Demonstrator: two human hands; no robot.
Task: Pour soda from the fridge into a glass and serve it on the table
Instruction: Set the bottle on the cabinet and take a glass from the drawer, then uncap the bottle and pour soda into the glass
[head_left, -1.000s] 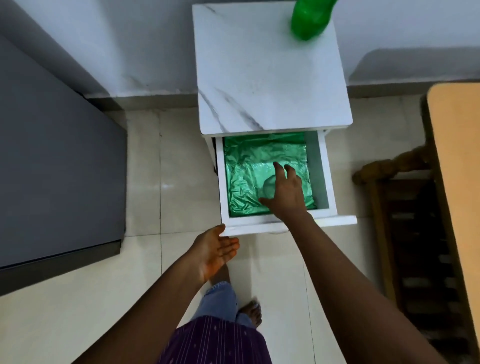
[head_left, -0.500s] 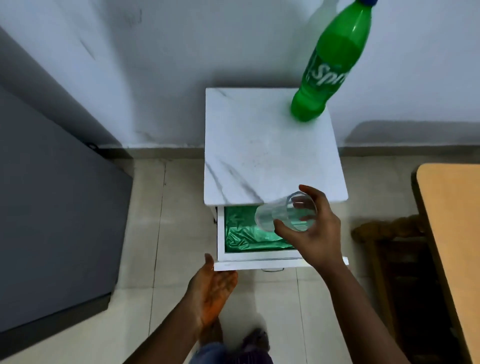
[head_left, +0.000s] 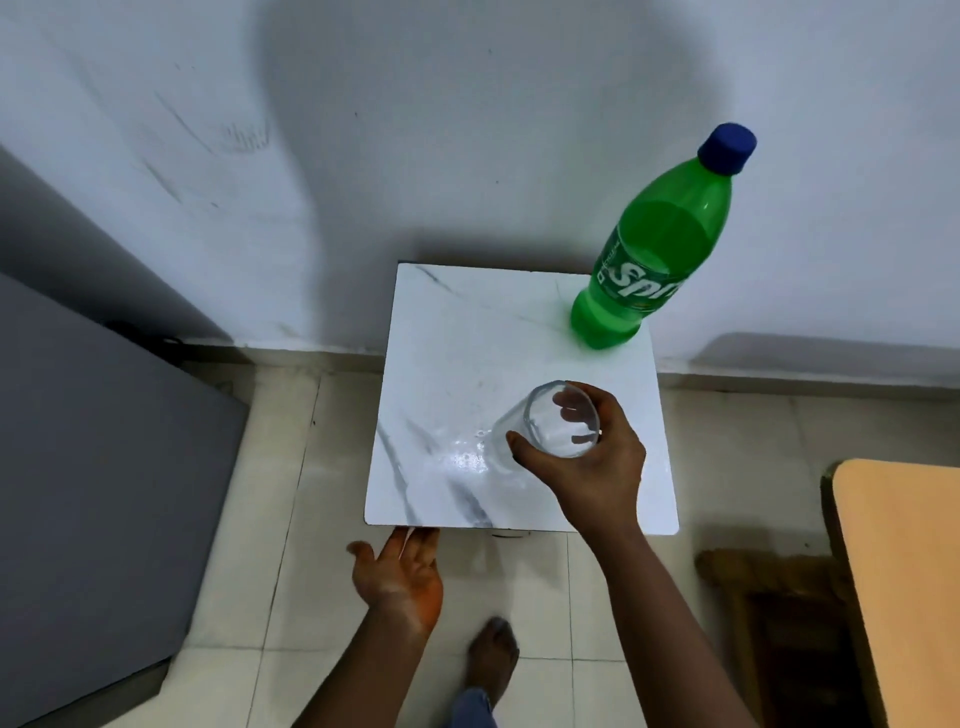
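Observation:
A green soda bottle (head_left: 655, 254) with a blue cap stands upright at the far right corner of the white marble-topped cabinet (head_left: 467, 353). My right hand (head_left: 592, 467) grips a clear empty glass (head_left: 550, 423) from the side, over the cabinet top; whether the glass touches the top I cannot tell. My left hand (head_left: 400, 571) is open, palm up, fingers at the cabinet's front edge. The drawer is hidden beneath the top.
A grey fridge (head_left: 93, 467) fills the left side. A wooden table (head_left: 909, 571) edge shows at the right, with a dark wooden chair (head_left: 779, 623) beside it. White wall behind, tiled floor below, my foot (head_left: 493, 660) near the cabinet.
My right hand took the glass out of the green-lined drawer and brought it over the cabinet top. The drawer went from open to out of sight. My left hand rose to the cabinet's front edge.

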